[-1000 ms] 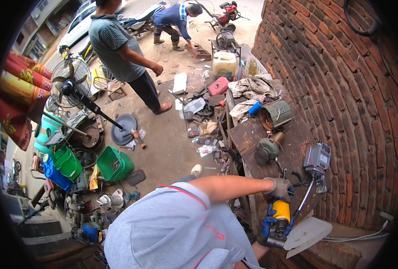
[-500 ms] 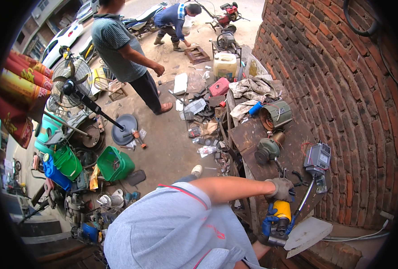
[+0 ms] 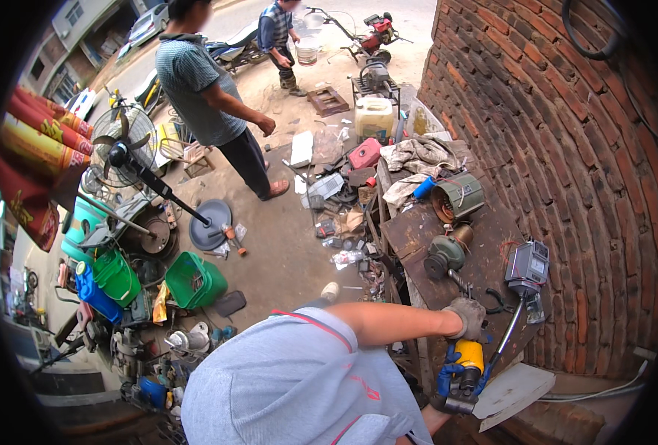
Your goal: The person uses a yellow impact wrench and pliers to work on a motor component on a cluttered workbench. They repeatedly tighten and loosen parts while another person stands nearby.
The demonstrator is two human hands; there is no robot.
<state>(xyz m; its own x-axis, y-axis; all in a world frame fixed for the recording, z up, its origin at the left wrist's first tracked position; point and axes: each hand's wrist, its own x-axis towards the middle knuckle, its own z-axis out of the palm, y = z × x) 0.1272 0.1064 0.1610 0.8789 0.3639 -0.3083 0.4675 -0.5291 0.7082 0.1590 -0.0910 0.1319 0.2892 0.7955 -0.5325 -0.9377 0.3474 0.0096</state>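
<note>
1. That yellow-and-black tool [image 3: 468,354] is at the near end of the workbench [image 3: 410,226]; from where I'm standing, I can't tell if it rests on anything.
2. The right hand [image 3: 448,374] is wrapped around it from below, blue glove fingers showing on both sides. I'd keep that hold firm and the wrist steady, so the tool doesn't roll.
3. The left hand [image 3: 467,317] is curled over the upper end. Its fingertips are mostly hidden, so I can't say whether they're clamped on anything. Small, even pressure there looks wise, with fingers clear of any part that turns.
4. The tool itself looks stubby and round: bright yellow barrel, black neck, dark blocky end toward the person. It's likely heavier at that dark end, so I'd support it there.
5. Just beside it, a silver rod [image 3: 507,328] slants up toward the grey box [image 3: 527,265] near the bench's wall-side edge; mind knocking it.
6. Farther along lie a green motor [image 3: 446,254] and, toward the far end, a green drum [image 3: 462,194].
</note>
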